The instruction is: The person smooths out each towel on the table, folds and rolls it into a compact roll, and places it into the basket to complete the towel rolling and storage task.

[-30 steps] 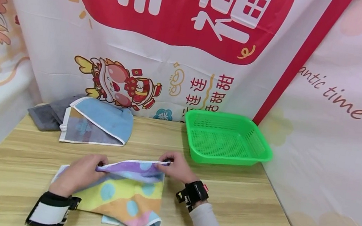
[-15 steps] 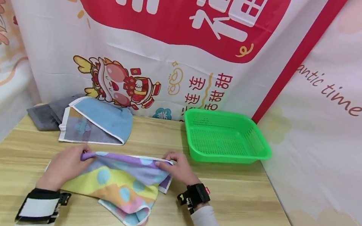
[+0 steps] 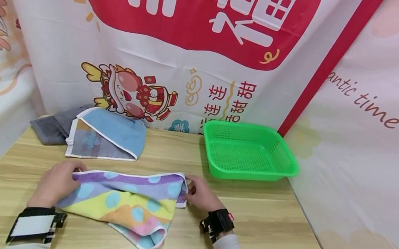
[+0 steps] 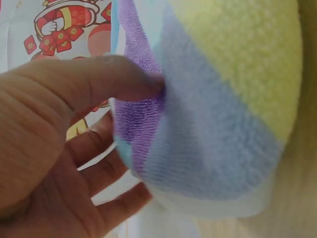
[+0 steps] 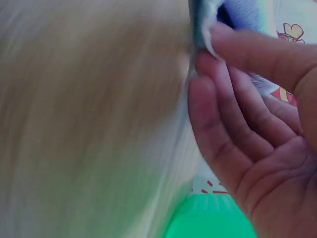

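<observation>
A multicoloured towel [image 3: 125, 203] with blue dots and a white hem lies at the front of the table, purple band at the far side. Its near right corner is rumpled and turned up. My left hand [image 3: 56, 183] pinches the towel's far left end; in the left wrist view the thumb [image 4: 124, 82] presses on the purple band, the other fingers behind it. At the far right end, my right hand [image 3: 203, 193] pinches the hem between thumb and fingertips, as the right wrist view shows. A purple flap hangs below the towel's right end there.
A green plastic basket [image 3: 249, 175] stands at the back right. Folded at the back left are a blue and grey towel [image 3: 115, 130] and a dark grey cloth [image 3: 49, 130]. A printed curtain [image 3: 178, 58] hangs along the table's back edge.
My hands have moved apart, the left one further left and the right one slightly right. The towel's far edge, bunched before, is now stretched wider between them.
</observation>
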`<action>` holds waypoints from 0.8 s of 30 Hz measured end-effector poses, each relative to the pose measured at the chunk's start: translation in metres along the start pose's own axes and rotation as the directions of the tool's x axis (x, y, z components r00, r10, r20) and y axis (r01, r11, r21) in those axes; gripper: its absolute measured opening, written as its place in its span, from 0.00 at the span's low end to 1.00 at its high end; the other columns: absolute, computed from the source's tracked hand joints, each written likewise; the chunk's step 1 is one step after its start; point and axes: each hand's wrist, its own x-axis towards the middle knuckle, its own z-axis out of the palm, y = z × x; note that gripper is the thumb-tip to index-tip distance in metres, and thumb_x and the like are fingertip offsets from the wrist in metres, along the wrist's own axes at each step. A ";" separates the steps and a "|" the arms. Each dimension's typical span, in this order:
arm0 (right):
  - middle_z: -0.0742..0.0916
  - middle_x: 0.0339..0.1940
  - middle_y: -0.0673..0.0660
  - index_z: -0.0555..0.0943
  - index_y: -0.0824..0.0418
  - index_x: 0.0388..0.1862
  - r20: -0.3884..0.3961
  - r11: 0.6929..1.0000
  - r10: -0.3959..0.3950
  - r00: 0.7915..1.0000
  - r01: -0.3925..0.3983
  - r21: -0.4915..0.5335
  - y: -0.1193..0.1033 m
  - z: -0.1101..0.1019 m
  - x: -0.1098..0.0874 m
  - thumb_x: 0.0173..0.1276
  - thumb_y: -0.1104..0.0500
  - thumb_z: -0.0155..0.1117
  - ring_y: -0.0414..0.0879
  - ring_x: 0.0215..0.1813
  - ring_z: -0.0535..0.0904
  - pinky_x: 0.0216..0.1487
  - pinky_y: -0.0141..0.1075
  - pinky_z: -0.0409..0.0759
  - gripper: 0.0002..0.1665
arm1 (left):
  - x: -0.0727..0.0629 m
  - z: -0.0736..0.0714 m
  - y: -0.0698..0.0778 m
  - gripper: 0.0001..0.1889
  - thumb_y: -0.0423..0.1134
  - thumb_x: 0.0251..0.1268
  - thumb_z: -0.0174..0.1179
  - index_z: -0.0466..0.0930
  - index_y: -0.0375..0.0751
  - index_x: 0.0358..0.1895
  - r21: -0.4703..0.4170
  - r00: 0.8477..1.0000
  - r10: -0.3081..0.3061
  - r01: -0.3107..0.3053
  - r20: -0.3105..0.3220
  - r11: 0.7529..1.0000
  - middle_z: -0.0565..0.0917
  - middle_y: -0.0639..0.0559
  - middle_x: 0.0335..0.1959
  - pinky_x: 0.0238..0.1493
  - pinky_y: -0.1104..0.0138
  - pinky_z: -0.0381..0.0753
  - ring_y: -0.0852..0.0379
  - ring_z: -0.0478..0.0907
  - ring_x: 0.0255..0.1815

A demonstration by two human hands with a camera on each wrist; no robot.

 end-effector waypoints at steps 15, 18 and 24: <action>0.81 0.34 0.60 0.78 0.64 0.49 -0.373 0.994 0.086 0.924 -0.053 0.097 -0.006 -0.032 -0.040 0.78 0.70 0.49 0.41 0.26 0.71 0.27 0.30 0.72 0.10 | -0.006 -0.010 0.001 0.07 0.29 0.58 0.66 0.86 0.32 0.40 -0.056 0.999 -0.021 0.020 -0.026 0.998 0.86 0.32 0.42 0.38 0.44 0.80 0.35 0.83 0.42; 0.81 0.34 0.60 0.80 0.64 0.50 -0.413 0.994 0.081 0.907 -0.043 0.101 -0.004 -0.038 -0.044 0.78 0.69 0.51 0.40 0.26 0.71 0.27 0.31 0.73 0.10 | -0.005 -0.010 -0.002 0.07 0.25 0.55 0.65 0.85 0.31 0.38 -0.098 0.999 0.013 -0.017 -0.047 0.995 0.86 0.32 0.41 0.41 0.42 0.79 0.35 0.82 0.43; 0.83 0.31 0.58 0.85 0.65 0.44 -0.446 0.994 0.104 0.889 -0.078 0.076 -0.002 -0.063 -0.056 0.79 0.63 0.54 0.43 0.29 0.75 0.30 0.31 0.74 0.12 | -0.005 -0.014 0.000 0.09 0.24 0.54 0.63 0.85 0.29 0.40 -0.142 0.996 0.014 -0.026 -0.087 0.989 0.85 0.30 0.41 0.37 0.52 0.80 0.39 0.81 0.41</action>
